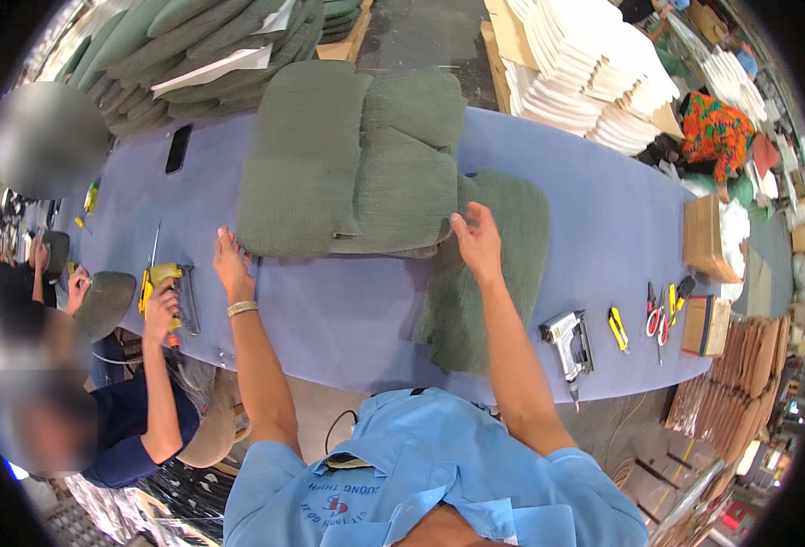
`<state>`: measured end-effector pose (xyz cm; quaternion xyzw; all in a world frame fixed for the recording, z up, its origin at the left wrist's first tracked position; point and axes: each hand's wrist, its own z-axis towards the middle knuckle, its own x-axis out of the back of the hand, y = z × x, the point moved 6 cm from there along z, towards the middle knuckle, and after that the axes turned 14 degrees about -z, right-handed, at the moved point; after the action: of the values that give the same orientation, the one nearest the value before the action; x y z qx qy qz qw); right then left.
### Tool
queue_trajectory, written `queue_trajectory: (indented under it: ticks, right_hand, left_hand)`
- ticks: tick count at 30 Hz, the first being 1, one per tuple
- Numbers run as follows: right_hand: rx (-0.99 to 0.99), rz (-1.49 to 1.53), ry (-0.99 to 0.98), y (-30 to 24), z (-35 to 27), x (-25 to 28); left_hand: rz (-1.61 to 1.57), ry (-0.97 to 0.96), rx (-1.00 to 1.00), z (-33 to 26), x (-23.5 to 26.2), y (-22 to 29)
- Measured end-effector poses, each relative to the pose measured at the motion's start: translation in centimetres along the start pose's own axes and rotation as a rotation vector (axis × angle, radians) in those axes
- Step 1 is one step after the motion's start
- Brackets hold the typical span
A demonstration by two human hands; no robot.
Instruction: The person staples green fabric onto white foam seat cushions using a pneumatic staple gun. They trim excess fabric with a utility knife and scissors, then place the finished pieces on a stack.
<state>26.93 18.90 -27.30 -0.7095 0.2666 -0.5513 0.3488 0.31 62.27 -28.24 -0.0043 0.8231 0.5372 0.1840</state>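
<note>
On a long blue-grey table [348, 314] lies a pile of green upholstered cushion covers [357, 159]. My left hand [231, 264] rests flat with fingers spread at the pile's near left corner. My right hand [477, 242] lies on the green fabric where the pile meets a single flat green piece [489, 273] spread toward the table's front edge. Neither hand grips anything firmly; both press on the fabric's edge.
A grey staple gun [568, 339], a yellow knife [618, 328], red scissors [655, 321] and small boxes [705, 324] lie at the right. A co-worker at the left holds a yellow staple gun [167, 290]. A phone [178, 149] lies far left; white foam stacks [594, 73] stand behind.
</note>
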Motion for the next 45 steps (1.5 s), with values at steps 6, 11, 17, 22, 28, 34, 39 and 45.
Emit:
queue_trajectory:
  ticks: [6,11,17,22,28,34,39,45]
  right_hand:
    - [-0.136,0.280,-0.250,-0.2,1.0,-3.1]
    - [-0.142,0.213,-0.238,-1.3,-0.3,-1.1]
    - [-0.061,0.241,-0.177,-0.2,-1.6,-2.2]
    - [-0.024,0.318,-0.232,1.1,-0.6,-3.6]
    - [-0.172,0.551,-0.385,3.1,-2.8,-4.1]
    - [-0.066,0.328,0.018,10.7,-9.6,5.3]
    - [-0.247,-0.166,0.344,23.6,-15.7,12.5]
    - [-0.436,-0.064,0.061,21.1,-17.3,9.5]
  left_hand:
    - [-0.169,-0.061,0.144,1.8,-3.5,-1.4]
    - [-0.200,-0.035,0.110,0.1,-4.1,-1.2]
    - [-0.272,-0.191,0.166,1.0,-4.4,-1.6]
    - [-0.231,-0.107,0.083,0.8,-4.6,-1.8]
    - [0.052,0.032,-0.083,-1.3,0.0,-3.4]
    - [0.203,-0.161,0.038,-16.1,-0.2,-10.7]
    - [0.446,-0.477,0.358,-26.7,-2.9,-19.5]
    - [0.799,-0.903,-0.417,-32.3,-11.8,-17.4]
